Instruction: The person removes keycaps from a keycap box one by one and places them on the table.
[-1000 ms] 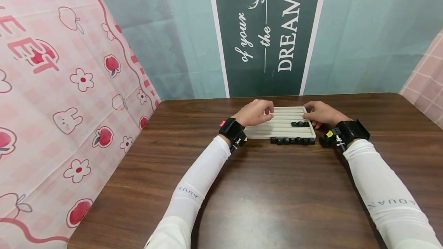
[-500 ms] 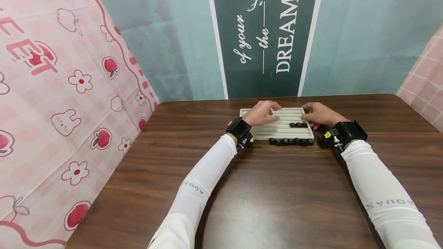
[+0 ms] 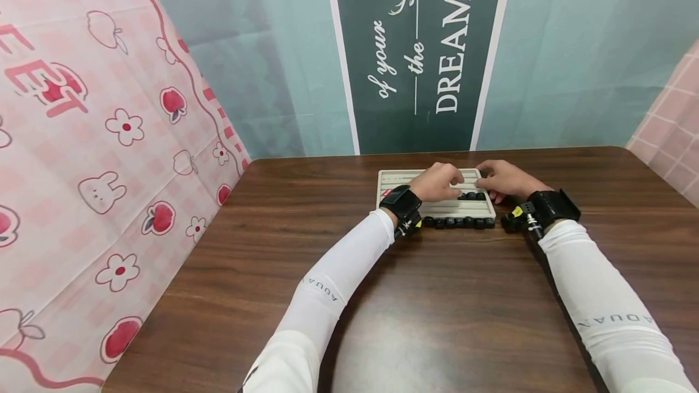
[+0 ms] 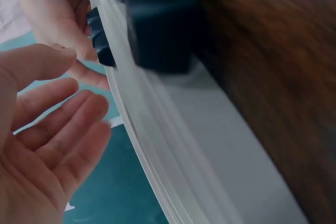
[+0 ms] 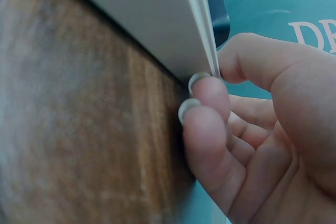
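- The cream ridged board (image 3: 453, 210) is lying flat on the brown worktop (image 3: 464, 296), towards the worktop's far edge.
- The left hand (image 3: 435, 182) is hovering over the board's middle, its fingers loosely bent and spread apart from the thumb, holding nothing.
- The right hand (image 3: 505, 178) is pinching the board's right edge between thumb and fingertips.
- Some black blocks (image 3: 472, 196) are sitting in a line on the board, near its right edge and just beside the left fingertips; the left hand is partly hiding that line.
- A longer row of black blocks (image 3: 459, 222) is standing along the board's near edge.
- Black wrist units and white sleeves (image 3: 595, 296) are covering both wrists and forearms, reaching to the board from its near side.
- Beyond the board, a blue-green backdrop (image 3: 273, 77) is hanging, bearing the word "DREAMS".
- A pink patterned cloth (image 3: 125, 199) is hanging well to the board's left.
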Action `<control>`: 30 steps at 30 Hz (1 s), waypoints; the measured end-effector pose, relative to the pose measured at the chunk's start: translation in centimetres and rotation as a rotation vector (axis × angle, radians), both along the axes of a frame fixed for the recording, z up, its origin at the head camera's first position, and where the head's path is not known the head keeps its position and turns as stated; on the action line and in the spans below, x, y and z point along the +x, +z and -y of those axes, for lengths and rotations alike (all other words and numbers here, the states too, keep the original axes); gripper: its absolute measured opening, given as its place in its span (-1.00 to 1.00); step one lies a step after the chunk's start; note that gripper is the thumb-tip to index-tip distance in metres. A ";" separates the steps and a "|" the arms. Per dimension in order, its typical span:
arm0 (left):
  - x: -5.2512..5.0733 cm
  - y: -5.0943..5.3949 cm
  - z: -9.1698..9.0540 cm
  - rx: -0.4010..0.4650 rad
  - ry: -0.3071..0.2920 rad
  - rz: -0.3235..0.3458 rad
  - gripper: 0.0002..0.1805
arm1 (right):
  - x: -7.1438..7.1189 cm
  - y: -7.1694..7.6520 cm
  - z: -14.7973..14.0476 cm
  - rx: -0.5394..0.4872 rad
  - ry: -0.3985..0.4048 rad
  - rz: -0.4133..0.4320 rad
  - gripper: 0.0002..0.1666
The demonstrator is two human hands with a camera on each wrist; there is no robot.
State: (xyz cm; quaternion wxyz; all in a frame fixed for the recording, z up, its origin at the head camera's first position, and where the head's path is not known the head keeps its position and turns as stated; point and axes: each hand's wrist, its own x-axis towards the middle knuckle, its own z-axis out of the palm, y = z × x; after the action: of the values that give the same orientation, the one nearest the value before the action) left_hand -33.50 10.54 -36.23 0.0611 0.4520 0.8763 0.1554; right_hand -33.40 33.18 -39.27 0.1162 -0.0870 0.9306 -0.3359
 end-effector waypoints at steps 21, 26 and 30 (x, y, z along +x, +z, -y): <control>-0.1 -0.3 -1.7 -0.018 -0.061 -0.025 -0.95 | 0.1 0.1 0.1 0.009 0.008 -0.001 -0.33; -0.5 -0.6 -2.0 -0.021 -0.098 -0.042 -0.57 | 0.3 0.3 0.2 0.006 0.005 -0.006 -0.33; -0.6 -0.9 -2.1 -0.010 -0.101 -0.068 -0.50 | 0.3 0.3 0.2 -0.003 0.009 -0.008 -0.33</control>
State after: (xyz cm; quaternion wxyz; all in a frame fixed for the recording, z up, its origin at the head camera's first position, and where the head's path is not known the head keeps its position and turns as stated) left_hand -34.11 12.61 -37.18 0.0414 0.5004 0.8546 0.1323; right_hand -33.12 33.00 -38.95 0.1141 -0.0926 0.9302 -0.3363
